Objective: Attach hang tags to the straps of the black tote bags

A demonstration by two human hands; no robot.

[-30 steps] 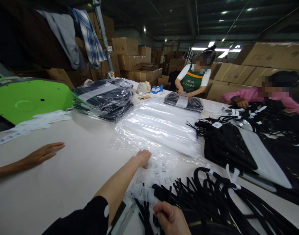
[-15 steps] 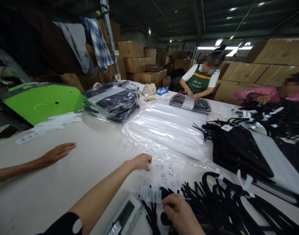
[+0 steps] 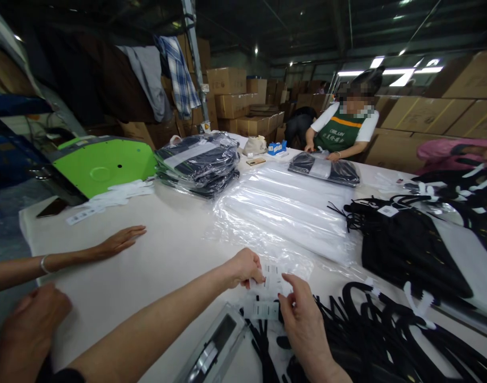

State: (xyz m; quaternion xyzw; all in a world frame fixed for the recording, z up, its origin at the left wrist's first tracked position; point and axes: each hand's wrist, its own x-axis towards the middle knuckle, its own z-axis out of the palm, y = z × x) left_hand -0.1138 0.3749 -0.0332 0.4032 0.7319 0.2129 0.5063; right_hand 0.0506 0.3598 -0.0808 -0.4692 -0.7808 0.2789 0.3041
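My left hand (image 3: 245,268) reaches in over the white table (image 3: 167,260), its fingers pinched on the edge of a small clear label bag (image 3: 272,276) with printed lines. Just right of it is my right hand (image 3: 301,314), thumb and index finger apart, with nothing visible between them. Another label bag (image 3: 263,310) lies below, on black cords (image 3: 261,346). A grey case with a clear lid (image 3: 215,351) sits under my left forearm. Black straps (image 3: 371,330) with white tags spread out to the right of my right hand.
Clear plastic bags (image 3: 283,207) cover the table's middle. Beyond are wrapped dark goods (image 3: 199,162), a green machine (image 3: 108,165) and a person in a green apron (image 3: 341,130). Another person's hands (image 3: 122,242) are at left. Black bags (image 3: 411,244) lie at right.
My right hand has moved up toward the label bags and its fingers have opened. My left hand now pinches a label bag. A second hand of the person at left has appeared.
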